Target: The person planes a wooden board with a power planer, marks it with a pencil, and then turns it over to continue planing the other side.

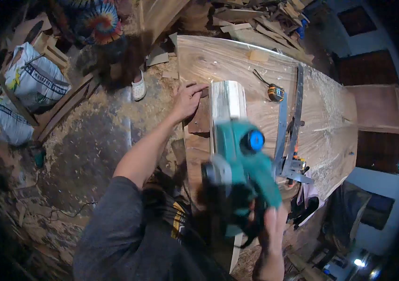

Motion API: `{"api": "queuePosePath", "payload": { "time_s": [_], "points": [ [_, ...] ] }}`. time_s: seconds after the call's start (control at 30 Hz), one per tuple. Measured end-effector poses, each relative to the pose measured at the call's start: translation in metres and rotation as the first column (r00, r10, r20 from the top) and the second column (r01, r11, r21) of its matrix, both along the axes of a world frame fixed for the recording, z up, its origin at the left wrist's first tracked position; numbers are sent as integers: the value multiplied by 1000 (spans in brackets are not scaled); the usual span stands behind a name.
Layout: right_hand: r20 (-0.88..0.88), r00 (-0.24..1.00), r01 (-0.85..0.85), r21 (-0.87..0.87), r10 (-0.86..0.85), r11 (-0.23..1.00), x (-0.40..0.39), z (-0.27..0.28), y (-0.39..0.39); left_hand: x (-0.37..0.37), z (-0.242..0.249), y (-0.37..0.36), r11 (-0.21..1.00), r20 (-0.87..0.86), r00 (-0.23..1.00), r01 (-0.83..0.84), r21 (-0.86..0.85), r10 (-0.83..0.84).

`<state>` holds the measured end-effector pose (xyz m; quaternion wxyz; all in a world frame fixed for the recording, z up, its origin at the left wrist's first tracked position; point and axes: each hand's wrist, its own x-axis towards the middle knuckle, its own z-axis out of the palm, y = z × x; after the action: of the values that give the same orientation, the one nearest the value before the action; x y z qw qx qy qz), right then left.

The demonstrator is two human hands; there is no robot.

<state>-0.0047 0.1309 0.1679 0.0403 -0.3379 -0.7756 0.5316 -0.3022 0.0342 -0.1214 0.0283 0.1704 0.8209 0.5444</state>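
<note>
A green power planer [244,164] with a blue knob sits over a pale length of wood [227,100] on the wooden table. My right hand [267,225] is wrapped round its rear handle, partly hidden by the tool and blurred. At the far end of the wood, my left hand [191,99] rests by its left side, fingers apart, a fingertip reaching the wood's edge. Below that hand lies a reddish-brown block [199,116].
On the table [331,122] lie a tape measure [276,92], a metal square [281,136] and a clamp [297,103]. Scrap wood [274,33] is piled behind. White sacks [35,79] stand at left. Another person's foot in a white shoe [138,88] is beyond.
</note>
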Motion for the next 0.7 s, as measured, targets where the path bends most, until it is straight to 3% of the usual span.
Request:
{"api": "queuePosePath", "payload": {
  "time_s": [0.13,0.2,0.27,0.33,0.4,0.47,0.6,0.63,0.7],
  "points": [
    [92,993,-77,31,73,997,12,-2,8,2,0,0,1000,-36,999,1,-22,-2],
    [51,986,-157,-24,158,987,-27,0,15,-2,-3,1,1000,-58,998,-3,1,3],
    [1,954,-293,224,300,930,-87,-1,19,-2,-6,1,998,-41,999,-15,60,17],
    [18,976,-218,-3,218,976,-149,-3,27,-5,-8,0,994,-45,998,38,100,-34],
    [-87,945,-302,123,314,945,-213,-19,44,-10,-8,-7,980,-55,987,159,118,-153],
    [-85,964,-253,-18,250,967,-241,-21,47,-8,-8,-6,974,-29,988,157,166,-155],
    [-59,965,-255,4,255,967,-183,-17,43,-16,-15,-3,936,-93,976,215,278,-197],
    [-47,958,-281,49,283,959,-149,-15,43,-6,-7,-4,994,-272,962,46,96,-19],
    [-3,971,-237,-40,237,971,-72,-6,36,-15,-23,3,984,-154,985,101,148,-78]
  ]
}}
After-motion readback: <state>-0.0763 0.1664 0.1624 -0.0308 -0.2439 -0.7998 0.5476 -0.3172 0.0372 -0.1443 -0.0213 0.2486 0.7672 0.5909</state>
